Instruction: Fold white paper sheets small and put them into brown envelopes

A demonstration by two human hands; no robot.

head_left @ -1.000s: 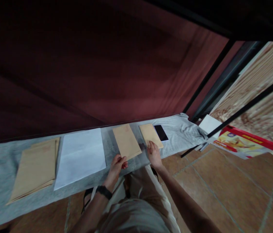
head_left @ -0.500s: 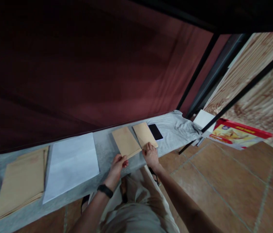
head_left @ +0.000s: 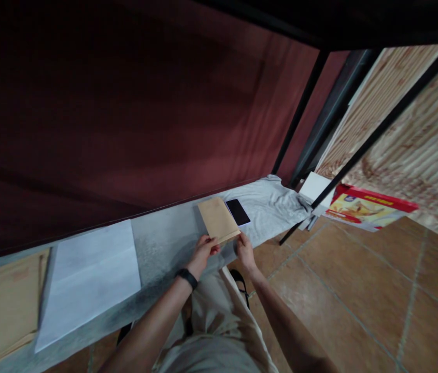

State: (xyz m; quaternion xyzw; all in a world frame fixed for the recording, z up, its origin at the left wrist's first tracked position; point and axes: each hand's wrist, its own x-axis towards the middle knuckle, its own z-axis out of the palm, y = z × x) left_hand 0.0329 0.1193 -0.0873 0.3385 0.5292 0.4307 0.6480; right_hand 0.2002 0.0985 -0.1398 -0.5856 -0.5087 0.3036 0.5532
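A small brown envelope lies on the grey cloth-covered table, on top of a second one whose edge barely shows. My left hand pinches its near left corner, fingers closed on the paper. My right hand rests at the near right corner, fingers curled against the envelope's edge. A black watch sits on my left wrist. A black phone lies just right of the envelopes.
White paper sheets lie to the left, and a stack of larger brown envelopes at the far left. A dark red curtain hangs behind the table. A red and yellow box and white sheet lie on the tiled floor at right.
My left hand slid the left envelope rightwards onto the other one, so two separate envelopes now form one pile. My right hand stayed at the pile's near edge. The view shifted right.
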